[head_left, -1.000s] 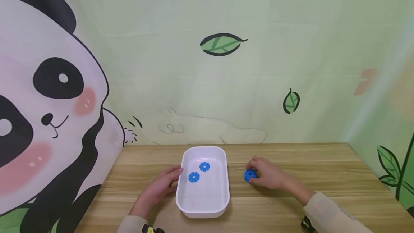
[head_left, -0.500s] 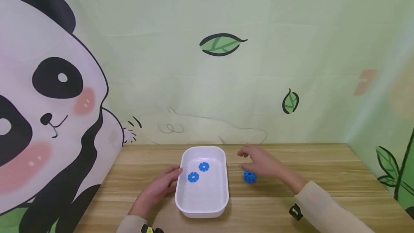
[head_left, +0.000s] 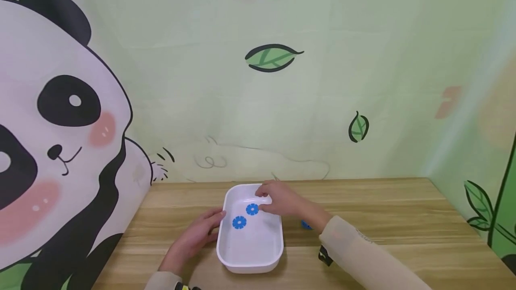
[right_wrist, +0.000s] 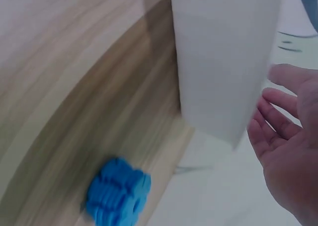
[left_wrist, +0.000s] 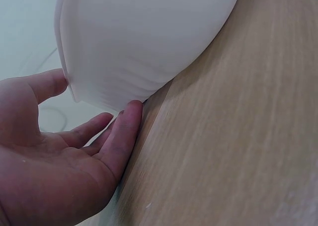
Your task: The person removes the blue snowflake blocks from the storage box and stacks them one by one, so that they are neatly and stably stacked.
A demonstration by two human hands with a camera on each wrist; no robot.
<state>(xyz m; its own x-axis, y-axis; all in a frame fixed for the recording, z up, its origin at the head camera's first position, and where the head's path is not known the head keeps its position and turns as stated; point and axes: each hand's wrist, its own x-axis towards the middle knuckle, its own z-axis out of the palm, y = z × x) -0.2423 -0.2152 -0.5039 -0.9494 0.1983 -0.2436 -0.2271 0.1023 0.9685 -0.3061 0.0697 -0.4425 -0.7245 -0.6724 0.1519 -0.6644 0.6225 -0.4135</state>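
Observation:
A white rectangular tray point(head_left: 250, 247) stands on the table, with two blue notched discs inside: a farther disc point(head_left: 252, 209) and a nearer disc point(head_left: 239, 222). My left hand point(head_left: 197, 232) rests against the tray's left side. In the left wrist view its thumb point(left_wrist: 52, 83) touches the rim while the relaxed fingers touch or lie close to the outer wall. Above the tray's back right part is my right hand point(head_left: 282, 198), fingers loosely bent, nothing seen between them. A stack of blue notched discs point(right_wrist: 119, 193) sits on the table right of the tray, mostly hidden by the right forearm in the head view.
The wooden table point(head_left: 387, 218) reaches back to a pale green wall cloth point(head_left: 193, 79) printed with leaves. A large printed panda point(head_left: 72, 102) fills the left side. Both forearms wear light sleeves and dark wrist bands.
My right hand has let go of the blue disc stack, lifted, and moved left over the tray. The stack stays on the table. The left hand keeps its place at the tray.

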